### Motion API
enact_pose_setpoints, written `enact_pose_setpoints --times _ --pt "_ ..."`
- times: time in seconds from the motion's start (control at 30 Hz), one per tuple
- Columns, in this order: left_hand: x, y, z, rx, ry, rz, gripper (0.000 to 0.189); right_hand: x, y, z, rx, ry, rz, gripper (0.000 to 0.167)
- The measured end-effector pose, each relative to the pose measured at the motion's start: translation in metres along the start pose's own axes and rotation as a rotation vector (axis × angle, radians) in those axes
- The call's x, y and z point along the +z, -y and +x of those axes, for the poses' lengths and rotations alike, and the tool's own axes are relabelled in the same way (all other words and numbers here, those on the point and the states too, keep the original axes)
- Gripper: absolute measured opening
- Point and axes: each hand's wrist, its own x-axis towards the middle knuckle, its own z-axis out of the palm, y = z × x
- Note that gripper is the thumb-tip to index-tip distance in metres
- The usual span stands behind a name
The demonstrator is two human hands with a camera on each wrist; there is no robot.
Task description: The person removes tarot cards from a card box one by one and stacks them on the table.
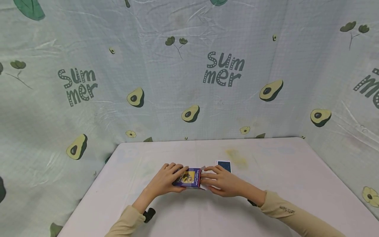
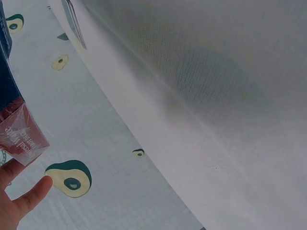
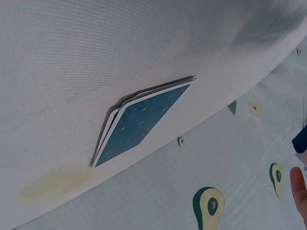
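My left hand (image 1: 164, 179) grips a purple tarot card box (image 1: 188, 176) by its left end, fingers over the top and thumb along the near side. White flaps stick out at the box's opened right end. There my right hand (image 1: 225, 183) reaches in from the right, its fingers loosely extended at the opening and its thumb apart from them. In the left wrist view the box (image 2: 10, 86) shows a dark blue side and a red end. A small stack of blue-backed cards (image 3: 144, 123) lies on the table, just behind my right hand.
The pale pink table (image 1: 266, 158) bears a yellowish stain (image 1: 237, 158) near the cards. Behind it hangs a light cloth (image 1: 165, 82) printed with avocados and lettering, which also runs along both sides.
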Motion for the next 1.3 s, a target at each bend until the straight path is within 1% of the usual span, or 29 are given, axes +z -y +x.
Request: enact_pose_setpoints --times 0.17,0.5,0.7,1.03,1.3 --pt "0.0006 -0.0005 0.0002 -0.006 0.004 -0.006 0.075 0.0002 0.0016 -0.0002 0.006 0.011 -0.02 0.033" --pt "0.0008 -0.0017 0.0009 -0.03 0.028 -0.032 0.074 0.002 0.0027 -0.0011 -0.021 -0.001 -0.105 0.036" --pt "0.0027 -0.0011 0.0002 -0.03 0.027 -0.035 0.074 0.0047 0.0039 -0.0011 -0.019 0.02 -0.134 0.036" --pt "0.0039 -0.0013 0.0003 -0.02 0.002 -0.049 0.074 0.0085 0.0045 -0.0016 -0.015 0.022 -0.122 0.046" --pt "0.003 -0.0016 -0.0001 -0.015 -0.004 -0.053 0.074 0.0061 0.005 -0.0009 -0.014 0.03 -0.133 0.044"
